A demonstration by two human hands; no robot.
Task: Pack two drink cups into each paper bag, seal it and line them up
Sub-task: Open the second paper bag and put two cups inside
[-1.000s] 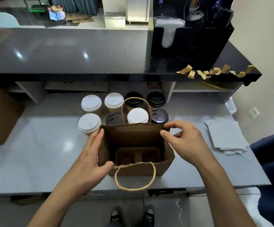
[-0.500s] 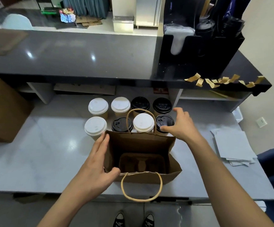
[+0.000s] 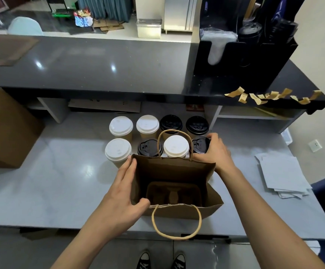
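One head-worn view looks steeply down and forward, close over the counter (image 3: 60, 191).

I see the bag (image 3: 174, 172) before me on the counter (image 3: 60, 181), tray (image 3: 174, 194) inside; eight cups (image 3: 158, 136) at twelve o'clock, papers (image 3: 283, 176) at three.

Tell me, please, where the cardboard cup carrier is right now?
In the head view, the brown cardboard cup carrier sits at the bottom of the open brown paper bag, centre foreground, between both hands.
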